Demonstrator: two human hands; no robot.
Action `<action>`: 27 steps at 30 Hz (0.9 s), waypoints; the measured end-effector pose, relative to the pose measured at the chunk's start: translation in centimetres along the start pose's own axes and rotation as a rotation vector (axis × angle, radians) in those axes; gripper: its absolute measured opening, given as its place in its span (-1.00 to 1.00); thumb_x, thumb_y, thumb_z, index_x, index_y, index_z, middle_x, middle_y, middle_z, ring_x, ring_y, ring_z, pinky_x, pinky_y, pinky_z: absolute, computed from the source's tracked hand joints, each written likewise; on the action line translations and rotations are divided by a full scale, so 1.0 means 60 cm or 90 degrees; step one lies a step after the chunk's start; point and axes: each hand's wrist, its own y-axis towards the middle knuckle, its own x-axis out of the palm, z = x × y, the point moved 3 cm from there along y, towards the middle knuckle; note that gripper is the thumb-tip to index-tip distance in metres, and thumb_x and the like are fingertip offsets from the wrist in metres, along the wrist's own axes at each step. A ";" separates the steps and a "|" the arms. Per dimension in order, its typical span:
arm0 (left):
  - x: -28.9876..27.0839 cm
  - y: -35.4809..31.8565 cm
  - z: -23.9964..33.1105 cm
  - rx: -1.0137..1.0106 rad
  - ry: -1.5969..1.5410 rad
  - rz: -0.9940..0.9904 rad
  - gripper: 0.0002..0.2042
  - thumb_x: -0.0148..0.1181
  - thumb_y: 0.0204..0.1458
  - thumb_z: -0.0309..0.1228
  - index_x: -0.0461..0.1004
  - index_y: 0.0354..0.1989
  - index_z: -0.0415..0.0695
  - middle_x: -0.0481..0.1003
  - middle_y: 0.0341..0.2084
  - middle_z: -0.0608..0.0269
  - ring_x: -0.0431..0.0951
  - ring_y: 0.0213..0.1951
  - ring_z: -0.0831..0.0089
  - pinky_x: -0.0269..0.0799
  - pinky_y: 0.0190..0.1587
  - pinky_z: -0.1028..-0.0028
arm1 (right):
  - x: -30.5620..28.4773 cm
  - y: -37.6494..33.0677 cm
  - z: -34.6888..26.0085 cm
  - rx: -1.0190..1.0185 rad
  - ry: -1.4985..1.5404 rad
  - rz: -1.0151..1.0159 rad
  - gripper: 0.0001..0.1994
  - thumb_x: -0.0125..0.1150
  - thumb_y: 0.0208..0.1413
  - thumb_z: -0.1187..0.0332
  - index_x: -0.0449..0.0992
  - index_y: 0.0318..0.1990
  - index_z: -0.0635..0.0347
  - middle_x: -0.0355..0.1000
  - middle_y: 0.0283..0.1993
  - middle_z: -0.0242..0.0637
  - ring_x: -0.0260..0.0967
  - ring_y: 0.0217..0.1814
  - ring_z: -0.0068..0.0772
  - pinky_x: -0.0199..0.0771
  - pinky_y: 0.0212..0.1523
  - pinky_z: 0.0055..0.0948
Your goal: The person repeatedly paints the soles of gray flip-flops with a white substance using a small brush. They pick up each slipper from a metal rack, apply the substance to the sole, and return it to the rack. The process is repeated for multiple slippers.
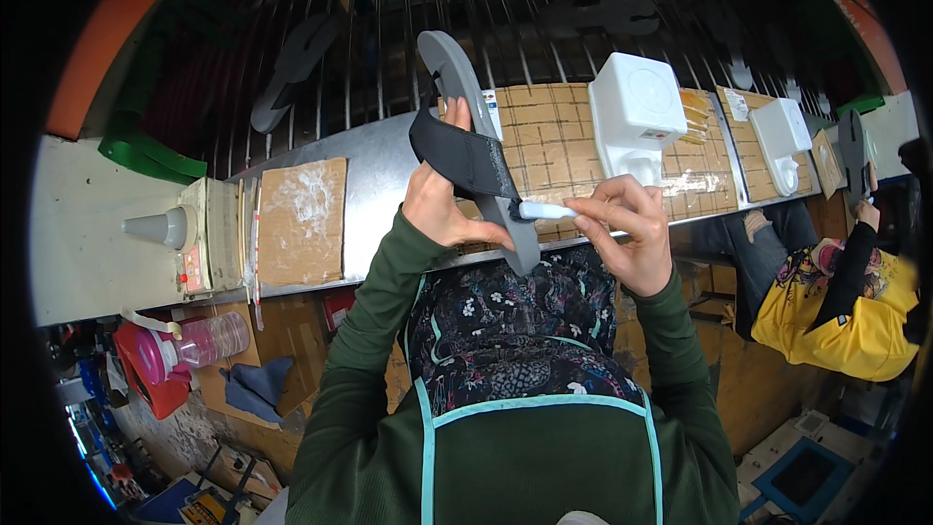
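My left hand (437, 202) holds a sandal (473, 97) with a grey sole and a wide black strap (468, 157). The sandal stands tilted, its long axis running away from me. Fingers of this hand reach under the strap, and the thumb presses the sole's near end. In my right hand (630, 231), thumb and fingers pinch a short pale-handled brush-like tool (546, 211). Its dark tip meets the sandal where the strap joins the sole; the exact contact is hard to make out.
Ahead stands a white dispenser (637, 102) on a cardboard mat (549, 126). A cardboard piece (303, 219) and a grey cone (160, 228) are at left. Beyond the metal ledge, rods carry other soles (296, 68). A co-worker in yellow (836, 306) sits at right.
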 end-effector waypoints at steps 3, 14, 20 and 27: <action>-0.001 0.003 -0.006 -0.008 -0.036 0.004 0.51 0.61 -0.84 0.15 -0.13 0.36 -0.48 -0.04 0.36 -0.33 0.03 0.37 -0.08 0.07 0.33 0.14 | -0.004 0.000 -0.002 -0.013 -0.013 0.002 -0.78 0.39 -0.07 0.38 0.69 -0.20 0.00 0.39 -0.37 -0.50 0.24 -0.40 -0.61 -0.08 -0.25 -0.42; -0.009 0.021 -0.023 0.012 -0.025 0.013 0.52 0.65 -0.83 0.10 -0.16 0.38 -0.45 0.02 0.33 -0.37 0.09 0.36 -0.08 0.12 0.32 0.18 | -0.013 0.000 -0.001 -0.028 -0.016 0.017 -0.79 0.39 -0.07 0.38 0.69 -0.22 0.00 0.40 -0.36 -0.50 0.25 -0.40 -0.60 -0.07 -0.25 -0.42; -0.012 0.028 -0.035 -0.008 -0.049 0.021 0.49 0.69 -0.79 0.01 -0.16 0.39 -0.42 0.23 0.24 -0.18 0.31 0.25 0.08 0.21 0.27 0.26 | -0.021 -0.002 -0.003 -0.010 -0.018 0.018 -0.77 0.40 -0.10 0.43 0.69 -0.21 0.03 0.41 -0.34 -0.46 0.23 -0.39 -0.54 0.04 -0.21 -0.45; 0.003 0.033 -0.048 -0.175 -0.331 0.079 0.42 0.72 -0.68 -0.20 -0.19 0.43 -0.30 0.39 0.06 0.14 0.39 0.14 0.27 0.27 0.22 0.31 | -0.027 0.004 -0.004 -0.003 0.018 0.069 -0.78 0.40 -0.09 0.40 0.69 -0.21 0.01 0.43 -0.32 -0.47 0.25 -0.41 -0.55 -0.03 -0.21 -0.43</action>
